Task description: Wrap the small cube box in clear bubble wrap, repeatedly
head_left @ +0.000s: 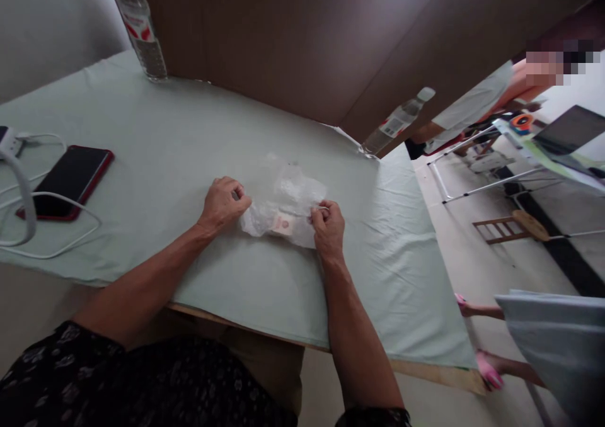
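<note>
A crumpled clear plastic bag [297, 187] lies on the pale green cloth between my hands. On its near part sits a small pale box [282, 224] with reddish print; whether it is inside or under the film I cannot tell. My left hand [223, 204] is closed, thumb against the fingers, at the bag's left edge. Pinched at the bag's right side is my right hand [328, 224], its fingertips gripping the plastic.
A phone [70, 181] with white cables lies at the left. Water bottles [144, 36] [397, 123] stand against a brown panel [265, 43] at the back. To the right are a person [482, 99], a laptop [571, 131] and a wooden stool [513, 227].
</note>
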`<action>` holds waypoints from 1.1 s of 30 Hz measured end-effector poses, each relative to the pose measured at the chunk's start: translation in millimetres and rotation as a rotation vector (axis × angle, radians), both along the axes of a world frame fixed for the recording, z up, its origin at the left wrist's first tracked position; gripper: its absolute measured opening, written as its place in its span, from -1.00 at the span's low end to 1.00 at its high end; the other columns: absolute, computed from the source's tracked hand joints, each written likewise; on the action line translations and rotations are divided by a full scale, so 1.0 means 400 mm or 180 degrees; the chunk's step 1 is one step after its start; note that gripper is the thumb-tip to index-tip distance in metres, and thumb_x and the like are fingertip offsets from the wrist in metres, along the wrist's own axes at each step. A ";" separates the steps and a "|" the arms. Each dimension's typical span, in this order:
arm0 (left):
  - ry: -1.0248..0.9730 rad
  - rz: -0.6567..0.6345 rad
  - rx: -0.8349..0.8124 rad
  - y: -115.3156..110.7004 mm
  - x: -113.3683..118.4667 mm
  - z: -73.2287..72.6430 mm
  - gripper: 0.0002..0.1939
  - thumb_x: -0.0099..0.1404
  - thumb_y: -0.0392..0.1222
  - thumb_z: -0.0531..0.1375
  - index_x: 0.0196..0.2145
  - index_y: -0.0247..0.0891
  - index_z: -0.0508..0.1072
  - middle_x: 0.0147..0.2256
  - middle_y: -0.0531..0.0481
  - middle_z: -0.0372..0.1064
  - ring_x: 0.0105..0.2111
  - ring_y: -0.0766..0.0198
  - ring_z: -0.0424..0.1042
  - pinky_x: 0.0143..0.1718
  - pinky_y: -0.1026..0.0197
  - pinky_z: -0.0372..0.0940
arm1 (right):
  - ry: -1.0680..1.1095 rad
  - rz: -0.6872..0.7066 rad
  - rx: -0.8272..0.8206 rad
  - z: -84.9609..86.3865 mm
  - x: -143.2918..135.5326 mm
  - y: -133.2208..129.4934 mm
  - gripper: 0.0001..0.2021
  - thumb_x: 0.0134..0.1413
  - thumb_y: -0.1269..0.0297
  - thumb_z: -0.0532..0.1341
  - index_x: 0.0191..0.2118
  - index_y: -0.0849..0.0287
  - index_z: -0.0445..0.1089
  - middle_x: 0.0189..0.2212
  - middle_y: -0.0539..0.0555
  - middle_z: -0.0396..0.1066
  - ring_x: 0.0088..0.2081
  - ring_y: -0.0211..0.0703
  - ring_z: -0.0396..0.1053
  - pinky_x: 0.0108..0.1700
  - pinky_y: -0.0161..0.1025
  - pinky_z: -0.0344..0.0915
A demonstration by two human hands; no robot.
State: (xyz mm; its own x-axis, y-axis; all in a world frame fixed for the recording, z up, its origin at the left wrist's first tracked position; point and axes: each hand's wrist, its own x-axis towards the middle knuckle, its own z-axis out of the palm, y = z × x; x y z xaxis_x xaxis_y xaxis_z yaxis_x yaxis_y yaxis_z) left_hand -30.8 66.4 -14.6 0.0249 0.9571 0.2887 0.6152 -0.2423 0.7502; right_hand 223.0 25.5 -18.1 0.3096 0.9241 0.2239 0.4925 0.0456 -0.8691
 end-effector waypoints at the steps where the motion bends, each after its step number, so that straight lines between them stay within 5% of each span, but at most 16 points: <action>1: 0.0195 0.0035 0.0022 0.005 -0.004 -0.006 -0.88 0.03 -0.23 0.18 -0.60 -0.19 0.29 -0.44 -0.03 0.42 -0.31 0.13 0.35 -0.04 -0.04 0.30 | -0.0134 -0.0073 -0.0069 -0.006 0.012 0.004 -0.75 0.04 0.15 0.17 -0.17 0.14 0.32 -0.59 -0.11 0.30 -0.50 -0.18 0.31 -0.34 -0.22 0.25; 5: 0.0460 0.0137 -0.0001 0.004 -0.006 -0.003 -0.97 0.04 -0.25 0.18 -0.48 -0.19 0.37 -0.38 -0.09 0.42 -0.25 0.05 0.35 -0.04 -0.10 0.28 | -0.0424 -0.0421 0.0004 0.002 0.041 0.005 -0.66 -0.03 0.15 0.21 -0.10 0.17 0.37 -0.45 -0.02 0.43 -0.45 -0.18 0.35 -0.29 -0.18 0.29; 7: 0.0290 0.0141 0.0129 -0.007 -0.005 0.018 -0.85 0.07 -0.25 0.16 -0.33 -0.22 0.42 -0.27 -0.13 0.44 -0.20 0.04 0.37 -0.06 -0.06 0.30 | -0.0283 -0.0456 0.0298 0.022 0.040 -0.004 -0.65 -0.01 0.12 0.22 -0.10 0.17 0.39 -0.39 0.02 0.45 -0.43 -0.20 0.36 -0.28 -0.18 0.32; 13: 0.0309 -0.0895 0.0588 -0.038 0.012 0.048 -0.61 0.25 -0.10 0.12 -0.02 -0.31 0.44 -0.05 -0.22 0.47 0.00 0.01 0.38 0.11 -0.05 0.26 | 0.0038 0.0545 0.0251 0.072 0.006 -0.039 -0.66 0.11 0.00 0.26 -0.11 0.13 0.46 -0.26 0.08 0.55 -0.24 -0.12 0.48 -0.16 -0.14 0.38; 18: 0.0133 -0.1344 -0.0226 -0.046 0.008 0.058 -0.36 0.33 0.10 0.08 0.22 -0.41 0.30 -0.10 -0.26 0.49 -0.05 -0.02 0.44 0.05 -0.07 0.30 | 0.0589 0.1506 -0.0195 0.107 0.015 -0.061 -0.59 0.25 -0.11 0.16 -0.10 0.13 0.51 -0.29 0.08 0.59 -0.19 -0.12 0.51 -0.02 -0.12 0.38; 22: -0.0979 -0.2127 -0.1121 -0.050 -0.029 0.107 -0.44 0.43 0.14 -0.02 0.13 -0.34 0.37 -0.46 -0.02 0.46 -0.40 0.19 0.49 -0.26 0.14 0.38 | 0.0800 0.2875 -0.1479 0.136 0.025 -0.076 -0.54 0.22 -0.15 0.18 -0.15 0.19 0.52 -0.38 0.09 0.58 -0.39 -0.16 0.51 -0.25 -0.20 0.42; 24: -0.0839 -0.2722 -0.1969 -0.048 -0.041 0.119 -0.52 0.40 0.11 0.04 0.04 -0.31 0.42 -0.49 -0.01 0.47 -0.51 0.23 0.47 -0.41 0.20 0.36 | 0.0502 0.3165 -0.1996 0.137 0.018 -0.077 -0.59 0.17 -0.11 0.24 -0.20 0.19 0.52 -0.38 0.07 0.57 -0.45 -0.21 0.48 -0.36 -0.26 0.38; 27: -0.0206 -0.2455 -0.2242 -0.044 -0.036 0.105 -0.70 0.28 -0.01 0.16 -0.17 -0.27 0.49 -0.54 0.06 0.42 -0.64 0.33 0.36 -0.58 0.29 0.23 | 0.0252 0.2882 -0.1811 0.128 0.008 -0.073 -0.65 0.16 -0.05 0.25 -0.34 0.18 0.50 -0.49 0.00 0.50 -0.49 -0.27 0.39 -0.39 -0.31 0.30; 30: -0.0092 -0.1807 -0.1252 -0.043 -0.014 0.081 -0.76 0.25 -0.07 0.16 -0.26 -0.27 0.50 -0.53 0.07 0.36 -0.57 0.34 0.33 -0.52 0.29 0.20 | 0.0266 0.2041 -0.1052 0.117 0.010 -0.065 -0.72 0.14 0.02 0.27 -0.34 0.16 0.48 -0.52 -0.04 0.42 -0.48 -0.28 0.33 -0.38 -0.29 0.28; 33: 0.0298 -0.1389 -0.0125 -0.045 0.001 0.066 -0.75 0.23 -0.10 0.19 -0.20 -0.26 0.51 -0.36 -0.01 0.46 -0.36 0.24 0.42 -0.30 0.19 0.31 | 0.0027 0.1483 -0.0399 0.097 0.005 -0.058 -0.72 0.08 0.04 0.32 -0.19 0.13 0.49 -0.31 0.04 0.51 -0.30 -0.17 0.43 -0.26 -0.23 0.35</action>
